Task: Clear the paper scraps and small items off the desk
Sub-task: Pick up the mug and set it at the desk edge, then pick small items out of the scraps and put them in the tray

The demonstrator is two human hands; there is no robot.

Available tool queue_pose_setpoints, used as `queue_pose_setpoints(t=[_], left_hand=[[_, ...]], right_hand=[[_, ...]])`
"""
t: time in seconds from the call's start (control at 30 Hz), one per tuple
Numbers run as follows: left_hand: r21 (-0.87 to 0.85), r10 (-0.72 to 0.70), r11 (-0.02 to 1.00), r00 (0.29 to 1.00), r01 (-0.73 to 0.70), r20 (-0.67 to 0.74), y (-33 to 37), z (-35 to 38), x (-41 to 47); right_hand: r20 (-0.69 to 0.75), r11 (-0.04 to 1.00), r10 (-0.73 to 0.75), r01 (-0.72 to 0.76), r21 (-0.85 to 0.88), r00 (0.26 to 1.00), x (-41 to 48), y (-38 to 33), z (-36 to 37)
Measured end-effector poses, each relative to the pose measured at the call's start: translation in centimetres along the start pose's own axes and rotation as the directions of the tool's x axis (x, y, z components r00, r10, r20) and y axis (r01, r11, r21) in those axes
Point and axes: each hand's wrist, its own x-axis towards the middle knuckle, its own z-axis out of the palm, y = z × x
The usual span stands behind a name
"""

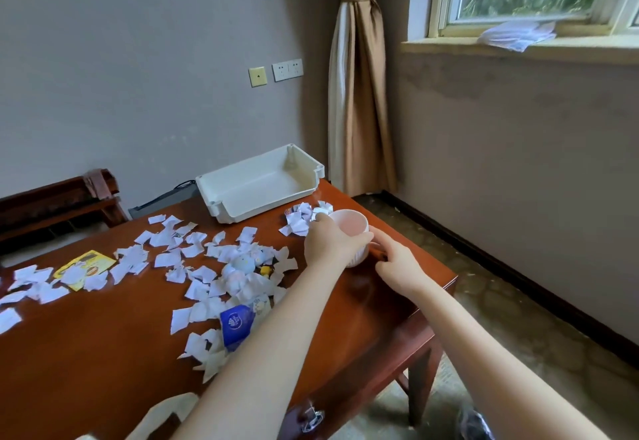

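At the middle right, the left hand (330, 244) curls round a white cup (356, 223). The right hand (397, 261) touches the cup, but I cannot tell if it grips. Torn paper scraps (193, 266) lie on the desk (103, 353), centre left.

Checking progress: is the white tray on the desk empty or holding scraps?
Empty. The white tray shows a bare floor; the paper scraps lie on the desk outside it.

Both bare forearms reaching forward and converging, left hand (332, 244) curling its fingers around the side of a white ribbed cup (352, 224), right hand (397, 261) meeting it from the other side, fingers possibly gripping its base
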Motion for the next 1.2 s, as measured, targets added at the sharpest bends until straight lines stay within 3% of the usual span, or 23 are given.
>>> queue_pose_setpoints(t=[0.13,0.23,0.4,0.57,0.7,0.83,1.03,1.2], left_hand=[[-0.031,0.045,0.999,0.998,-0.044,0.05,-0.2,0.1,0.3],[-0.055,0.071,0.996,0.997,-0.069,0.043,-1.5,-1.0,0.2],[0.086,0.198,0.977,0.979,-0.194,-0.046,-5.4,-5.4,-1.0],[0.224,0.192,0.958,0.981,-0.182,-0.025,-10.7,-9.7,-2.7],[0.242,0.095,0.961,0.98,-0.137,0.176,-14.7,-11.5,-4.3],[0.277,0.119,0.939,0.949,-0.203,0.293,-16.3,-11.8,-5.3],[0.391,0.197,0.849,0.9,-0.355,0.389,-16.1,-11.2,-4.6],[0.379,0.149,0.859,0.877,-0.343,0.457,-16.1,-10.7,-3.0]], right_hand=[[-0.015,1.0,-0.007,0.007,-0.009,1.0,0.1,-0.1,-0.2],[-0.182,0.992,-0.018,-0.005,-0.127,0.983,-0.4,-0.7,0.0],[-0.366,0.921,-0.237,0.088,-0.379,0.9,-2.2,-2.4,0.6],[-0.263,0.847,-0.327,0.158,-0.507,0.908,-4.3,-4.8,3.1],[-0.153,0.826,-0.385,0.265,-0.497,0.91,-4.9,-6.5,5.8],[-0.05,0.807,-0.344,0.268,-0.526,0.938,-3.1,-8.5,7.6],[0.078,0.698,-0.202,0.2,-0.688,0.976,3.2,-10.9,9.6],[0.065,0.729,-0.114,0.128,-0.672,0.991,9.5,-11.7,10.7]])
